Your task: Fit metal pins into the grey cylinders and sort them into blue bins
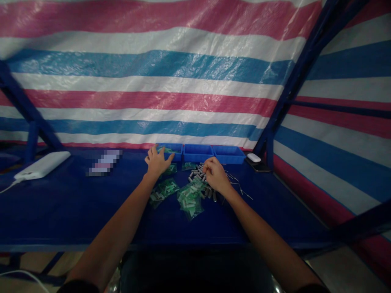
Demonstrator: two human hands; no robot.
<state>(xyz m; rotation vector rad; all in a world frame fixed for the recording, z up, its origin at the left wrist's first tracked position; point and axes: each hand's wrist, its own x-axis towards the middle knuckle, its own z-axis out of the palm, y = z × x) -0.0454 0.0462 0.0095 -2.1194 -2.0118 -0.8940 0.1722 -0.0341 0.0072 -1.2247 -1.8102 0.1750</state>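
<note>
My left hand [158, 163] reaches over the front edge of the left blue bin [179, 156], its fingers spread and nothing visible in them. Inside that bin lie green pieces [167, 150]. Over a pile of small grey cylinders [195, 174], my right hand [215, 174] has its fingers curled together in a pinch. Whatever they hold is hidden or too small to name. Clear bags of green and white pieces [191, 199] lie in front of the pile. Another such bag [165, 190] rests nearer my left forearm. Thin metal rods [244, 193] lie scattered right of my right hand.
A middle blue bin [198, 154] and a right blue bin [229, 154] continue the row. At the right are a white case [253, 158] and a dark phone [260, 166]. A white power bank [44, 165] with a cable stands left. Striped sheeting [146, 103] hangs behind the blue table [76, 211].
</note>
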